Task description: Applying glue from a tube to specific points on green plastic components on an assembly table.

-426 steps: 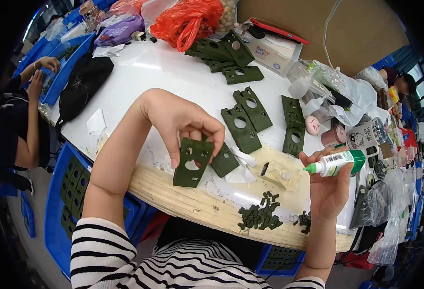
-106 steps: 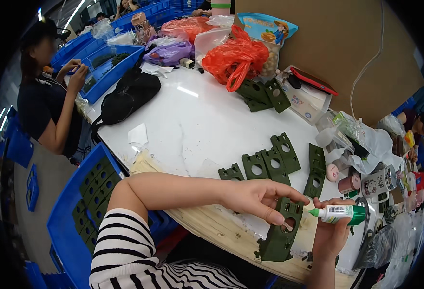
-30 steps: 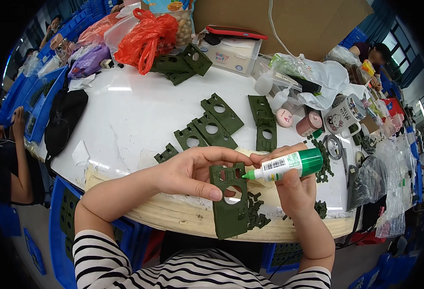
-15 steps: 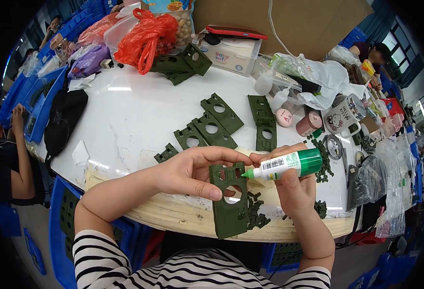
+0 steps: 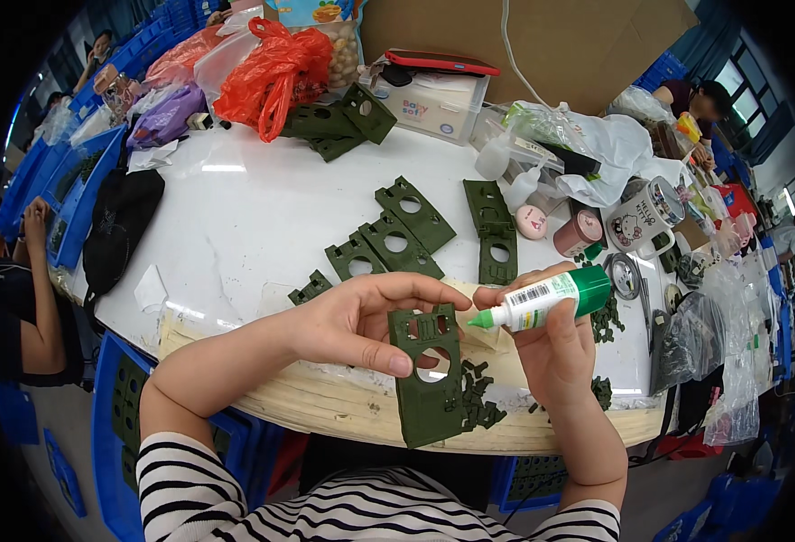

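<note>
My left hand [image 5: 361, 321] grips a dark green plastic plate [image 5: 426, 411] by its left edge, thumb on its face. A large round hole and small slots pierce the plate. In my right hand [image 5: 555, 357] lies a white glue bottle [image 5: 542, 300] with a green base, its green nozzle pointing left. The nozzle tip is a little to the right of the plate and apart from it. Small dark green parts [image 5: 478, 402] are heaped on the table edge just right of the plate. Beyond my hands lie several similar green plates [image 5: 397, 239].
Another pair of green plates [image 5: 492, 230] lies by a pink round tin [image 5: 531, 221] and a white mug [image 5: 646, 217]. Red plastic bags [image 5: 275, 72] and a clear box [image 5: 433, 104] stand at the back. Blue crates [image 5: 113, 434] sit below the table edge. A co-worker's arm [image 5: 41, 298] is at far left.
My right hand has drawn the glue bottle's nozzle away from the plate, slightly up and to the right. The plate in my left hand has shifted slightly left.
</note>
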Motion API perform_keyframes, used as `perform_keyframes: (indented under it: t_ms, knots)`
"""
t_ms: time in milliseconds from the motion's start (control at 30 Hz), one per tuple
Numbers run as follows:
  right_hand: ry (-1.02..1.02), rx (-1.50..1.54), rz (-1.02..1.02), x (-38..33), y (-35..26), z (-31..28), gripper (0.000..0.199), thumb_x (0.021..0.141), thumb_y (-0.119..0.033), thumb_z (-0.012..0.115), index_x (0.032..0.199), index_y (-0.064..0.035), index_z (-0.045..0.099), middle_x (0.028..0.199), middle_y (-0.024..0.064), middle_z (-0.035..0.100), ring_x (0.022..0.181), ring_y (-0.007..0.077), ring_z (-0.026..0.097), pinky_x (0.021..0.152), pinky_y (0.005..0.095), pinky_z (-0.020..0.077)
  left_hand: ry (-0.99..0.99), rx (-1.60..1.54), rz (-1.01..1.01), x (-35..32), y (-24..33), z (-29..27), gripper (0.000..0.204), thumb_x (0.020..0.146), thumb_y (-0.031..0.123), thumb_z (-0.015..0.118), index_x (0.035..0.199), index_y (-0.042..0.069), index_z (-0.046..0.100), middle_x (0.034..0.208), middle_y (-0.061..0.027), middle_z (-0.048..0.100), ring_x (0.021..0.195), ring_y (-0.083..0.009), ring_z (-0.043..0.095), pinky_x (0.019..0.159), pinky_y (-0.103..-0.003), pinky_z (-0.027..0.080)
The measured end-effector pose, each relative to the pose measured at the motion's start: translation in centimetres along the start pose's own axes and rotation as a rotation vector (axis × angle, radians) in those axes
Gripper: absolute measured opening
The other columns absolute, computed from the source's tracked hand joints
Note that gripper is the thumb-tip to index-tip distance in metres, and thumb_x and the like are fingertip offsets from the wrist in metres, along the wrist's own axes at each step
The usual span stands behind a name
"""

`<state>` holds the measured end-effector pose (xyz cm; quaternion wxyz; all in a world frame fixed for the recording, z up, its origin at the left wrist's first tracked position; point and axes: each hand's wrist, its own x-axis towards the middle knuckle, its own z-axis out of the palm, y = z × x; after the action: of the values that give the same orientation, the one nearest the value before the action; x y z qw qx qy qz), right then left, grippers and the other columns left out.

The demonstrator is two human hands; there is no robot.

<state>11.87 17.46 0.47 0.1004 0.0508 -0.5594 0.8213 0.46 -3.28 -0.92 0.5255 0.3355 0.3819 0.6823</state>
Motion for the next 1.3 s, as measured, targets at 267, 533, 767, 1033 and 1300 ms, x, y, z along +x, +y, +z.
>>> perform_keyframes:
  t_ms: [267,533,767,1033,1300]
  knots:
    - [0.061,0.145,-0.048,0.2,0.0,-0.7,0.034,0.092,-0.031,0.056,0.109,-0.0048,0.045,0.099,0.0099,0.06,0.1,0.0291,0.062,0.088,0.0425,0.0486,0.348,0.25,0.372,-2.2,5.0,-10.1,0.075,0.063,0.019,0.085,0.124,0.008,0.041,0.117,-0.0068,0.052,0.115,-0.0299,0.053,0.102,-0.044,0.041]
    - [0.109,0.1,-0.048,0.1,0.1,-0.7,0.038,0.095,-0.039,0.047,0.107,-0.0033,0.046,0.098,0.0102,0.058,0.093,0.0243,0.061,0.092,0.0436,0.046,0.613,0.484,0.149,-6.0,6.9,-16.3,0.056,0.076,0.008,0.073,0.124,0.007,0.045,0.121,-0.0058,0.05,0.109,-0.0181,0.056,0.091,-0.032,0.047]
    - [0.136,0.126,-0.071,0.0,0.2,-0.8,0.034,0.096,-0.036,0.047,0.109,-0.0044,0.046,0.098,0.0105,0.059,0.093,0.0232,0.06,0.084,0.0379,0.0483,0.696,1.045,-0.136,-5.7,6.9,-15.2,0.051,0.071,0.015,0.078,0.117,0.005,0.057,0.113,-0.0055,0.057,0.107,-0.0177,0.052,0.089,-0.032,0.043]
    - [0.149,0.149,-0.111,0.1,-0.4,-0.8,0.031,0.096,-0.033,0.049,0.108,-0.005,0.049,0.098,0.0107,0.061,0.091,0.0198,0.061,0.082,0.0348,0.0488,0.787,1.66,0.214,-2.0,6.1,-12.2,0.041,0.08,0.009,0.067,0.118,0.006,0.054,0.113,-0.0107,0.056,0.107,-0.027,0.054,0.089,-0.036,0.045]
    - [0.143,0.163,-0.139,0.5,-0.5,-1.7,0.028,0.096,-0.033,0.048,0.11,-0.0078,0.05,0.101,0.0065,0.06,0.094,0.0185,0.06,0.084,0.0374,0.0495,0.628,2.104,0.216,5.8,8.4,-11.6,0.051,0.074,0.007,0.069,0.121,0.009,0.049,0.112,-0.0094,0.053,0.107,-0.0285,0.051,0.09,-0.039,0.045]
